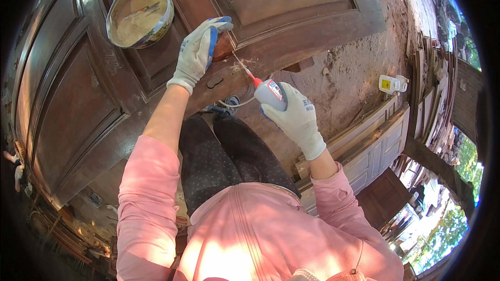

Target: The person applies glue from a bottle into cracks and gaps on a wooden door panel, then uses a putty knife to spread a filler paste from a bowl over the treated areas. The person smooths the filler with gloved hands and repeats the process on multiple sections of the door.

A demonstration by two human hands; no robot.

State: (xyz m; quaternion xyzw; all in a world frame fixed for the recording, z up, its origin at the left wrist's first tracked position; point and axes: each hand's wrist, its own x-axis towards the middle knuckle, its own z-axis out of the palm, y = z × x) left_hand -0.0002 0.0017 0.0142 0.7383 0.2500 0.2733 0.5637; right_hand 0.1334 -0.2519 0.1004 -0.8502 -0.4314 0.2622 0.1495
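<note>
Pink cloth covers your torso and arms in the bottom centre of the frame, a zipped jacket with patches of sunlight on it. Above it, near the centre, your right hand, in a white and blue glove, wraps around a small grey bottle, fingers and thumb closed on its sides. Its red nozzle points to the upper left, and the thin pale tip reaches a seam in the wood. Your left hand, gloved alike, lies left of that tip over a reddish-brown strip; its fingers are extended and close together, the thumb apart from them, though you cannot tell whether they grip the wood. Below your hands are your dark patterned trousers and a shoe by the wood's edge.

Dark brown panelled woodwork fills the upper left and top centre, with a dark recess beneath your left wrist. At upper left, a round tub of beige paste rests on it, a tool lying in the paste.

Farther off at right, a white jug with a yellow label stands on the earthen floor, above pale panelled boards. Green foliage shows at the lower right rim.
</note>
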